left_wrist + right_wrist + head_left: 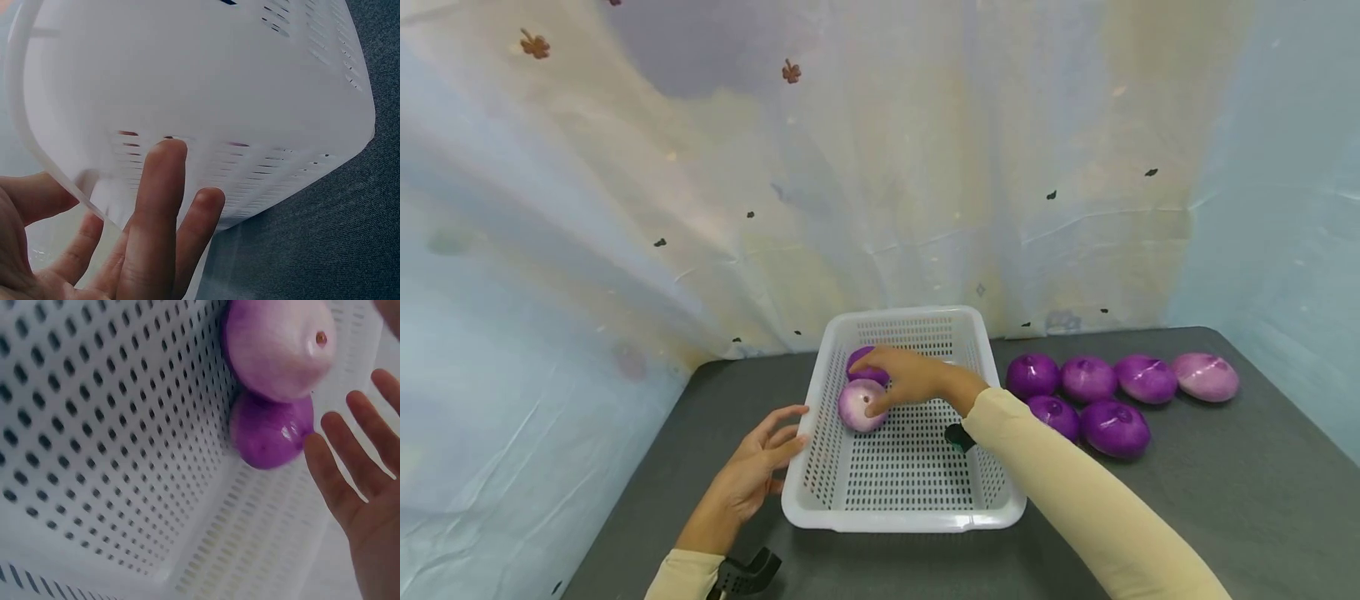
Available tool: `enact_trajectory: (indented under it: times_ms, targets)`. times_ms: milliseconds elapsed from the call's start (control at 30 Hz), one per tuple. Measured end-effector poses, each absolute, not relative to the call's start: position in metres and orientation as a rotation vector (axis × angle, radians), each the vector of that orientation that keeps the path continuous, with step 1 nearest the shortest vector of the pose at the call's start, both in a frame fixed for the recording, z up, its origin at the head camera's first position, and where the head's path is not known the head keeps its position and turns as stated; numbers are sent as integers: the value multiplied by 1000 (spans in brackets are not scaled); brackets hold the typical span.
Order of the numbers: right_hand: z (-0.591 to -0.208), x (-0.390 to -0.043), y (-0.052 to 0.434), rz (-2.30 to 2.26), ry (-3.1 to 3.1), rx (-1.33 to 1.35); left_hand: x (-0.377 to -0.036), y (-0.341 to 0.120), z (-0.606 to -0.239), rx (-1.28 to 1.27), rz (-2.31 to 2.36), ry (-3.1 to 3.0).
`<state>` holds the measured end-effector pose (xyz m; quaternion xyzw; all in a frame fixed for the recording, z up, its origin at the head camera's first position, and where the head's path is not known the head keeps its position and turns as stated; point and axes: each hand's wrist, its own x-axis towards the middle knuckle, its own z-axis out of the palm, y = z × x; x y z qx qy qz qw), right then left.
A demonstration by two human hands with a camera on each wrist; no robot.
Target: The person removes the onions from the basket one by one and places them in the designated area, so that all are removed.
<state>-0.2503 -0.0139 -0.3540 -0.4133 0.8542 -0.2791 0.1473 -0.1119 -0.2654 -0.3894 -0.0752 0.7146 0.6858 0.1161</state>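
Note:
A white perforated plastic basket [904, 522] stands on the dark table, holding two red onions against its left wall. The nearer pale purple-and-white onion [859, 406] shows a small brown spot. Behind it sits a darker purple onion [265, 434], partly covered by my right hand in the head view. My right hand [910, 375] hovers over the pair, fingers extended and apart; the right wrist view shows nothing gripped. At the basket's left rim, my left hand [752, 467] rests with mostly straight fingers, thumb at the rim and some fingertips along the outer wall [156, 75].
Several purple onions [1116, 427] lie in two rows on the table right of the basket, the rightmost one paler pink [1205, 377]. A patterned curtain [895, 167] hangs behind the dark table [1247, 475]. My right forearm crosses the basket's right rim.

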Motion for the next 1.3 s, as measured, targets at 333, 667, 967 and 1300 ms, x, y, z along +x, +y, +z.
enact_trajectory:
  times_ms: [333,667,967,1300]
  targets:
    - [-372,-248,-27,-647,2512,-1239,-109,-267,-390,-206,2015,2074]
    - [-379,-240,-31,-604,2491,-1148,-108,-266,-389,-215,2021,2074]
    - [-383,-241,-31,-606,2474,-1196,-109,-265,-389,-212,2031,2083]
    - [-380,-241,-29,-602,2465,-1194,-110,-265,-387,-205,2022,2081]
